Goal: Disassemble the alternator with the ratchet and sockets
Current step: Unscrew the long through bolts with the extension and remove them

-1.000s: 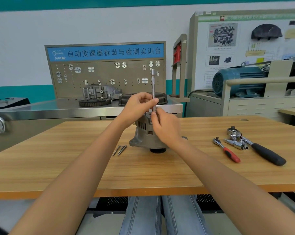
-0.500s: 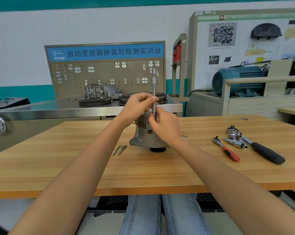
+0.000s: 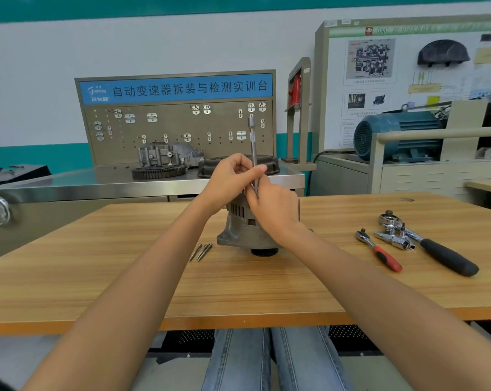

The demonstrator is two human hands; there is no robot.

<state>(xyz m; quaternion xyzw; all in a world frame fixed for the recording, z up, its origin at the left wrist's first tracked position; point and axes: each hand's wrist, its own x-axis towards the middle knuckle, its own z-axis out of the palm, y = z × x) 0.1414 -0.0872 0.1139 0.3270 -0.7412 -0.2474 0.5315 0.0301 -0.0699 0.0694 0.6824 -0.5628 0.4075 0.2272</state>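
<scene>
A grey alternator [image 3: 243,231] stands on the wooden table [image 3: 126,277], pulley side down. A long silver extension bar [image 3: 253,148] rises upright from its top. My left hand [image 3: 233,176] pinches the bar's shaft between thumb and fingers. My right hand [image 3: 272,206] is curled around the bar's lower end at the alternator's top, hiding the socket and the fastener. Three loose long bolts [image 3: 201,251] lie just left of the alternator.
At the right lie a red-handled ratchet [image 3: 379,251], a black-handled ratchet [image 3: 438,251] and chrome sockets and adapters [image 3: 393,239]. Behind the table stands a steel bench [image 3: 97,182] with gear parts and a pegboard. A blue motor [image 3: 396,134] sits at the far right.
Both hands and the bar stay on the alternator's top. My left fingers have shifted slightly on the shaft, as in turning it.
</scene>
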